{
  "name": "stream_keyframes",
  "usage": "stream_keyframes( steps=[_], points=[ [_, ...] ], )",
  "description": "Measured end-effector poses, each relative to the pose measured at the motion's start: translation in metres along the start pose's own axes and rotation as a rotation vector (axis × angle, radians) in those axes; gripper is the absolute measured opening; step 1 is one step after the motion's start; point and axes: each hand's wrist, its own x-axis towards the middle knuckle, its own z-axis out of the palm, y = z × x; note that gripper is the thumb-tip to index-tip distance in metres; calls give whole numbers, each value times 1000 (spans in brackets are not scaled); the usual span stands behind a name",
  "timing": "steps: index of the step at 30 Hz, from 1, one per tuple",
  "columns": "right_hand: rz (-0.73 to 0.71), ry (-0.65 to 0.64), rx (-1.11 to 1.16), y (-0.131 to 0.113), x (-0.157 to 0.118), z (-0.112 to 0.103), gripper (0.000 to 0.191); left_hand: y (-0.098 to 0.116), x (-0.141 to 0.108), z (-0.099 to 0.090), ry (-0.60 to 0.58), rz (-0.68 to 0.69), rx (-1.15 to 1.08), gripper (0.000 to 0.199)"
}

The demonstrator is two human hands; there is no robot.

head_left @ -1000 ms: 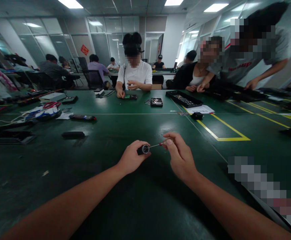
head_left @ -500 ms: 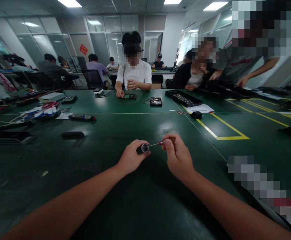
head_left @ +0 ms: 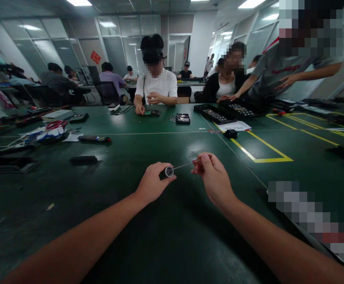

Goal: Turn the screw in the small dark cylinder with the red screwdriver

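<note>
My left hand (head_left: 152,182) is closed around a short black cylinder (head_left: 169,172) that looks like a flashlight body. Its round end, with a silver rim, faces me. To the right, my right hand (head_left: 215,175) pinches a screwdriver (head_left: 184,165) with a reddish handle, mostly hidden by my fingers. The thin metal shaft runs leftward to the side of the cylinder near its rim; whether the tip is seated in anything cannot be made out. Both hands are raised a little above the green table (head_left: 160,236).
A black block (head_left: 83,159) and a thick pen-like tool (head_left: 94,139) lie on the left. Ahead are an open black case (head_left: 183,118), a small black box (head_left: 230,134) and parts trays (head_left: 213,113). Opposite, a person in white (head_left: 157,86) works; two people are at the right.
My right hand has shifted slightly up and its fingers have changed their hold on the screwdriver handle. My left hand keeps the cylinder. At the right, a standing person has raised a hand.
</note>
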Motion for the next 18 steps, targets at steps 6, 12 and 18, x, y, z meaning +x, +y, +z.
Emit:
stream_keyframes(
  steps=[6,12,18],
  points=[
    [-132,-88,-205,-2,-9,1,23,1,-2,-1,0,1,-13,23],
    [-235,-151,-330,-1,-13,-3,21,1,0,0,13,16,-21,23],
    [-272,-204,-386,-10,-20,-4,28,1,-1,0,13,11,33,24]
  ],
)
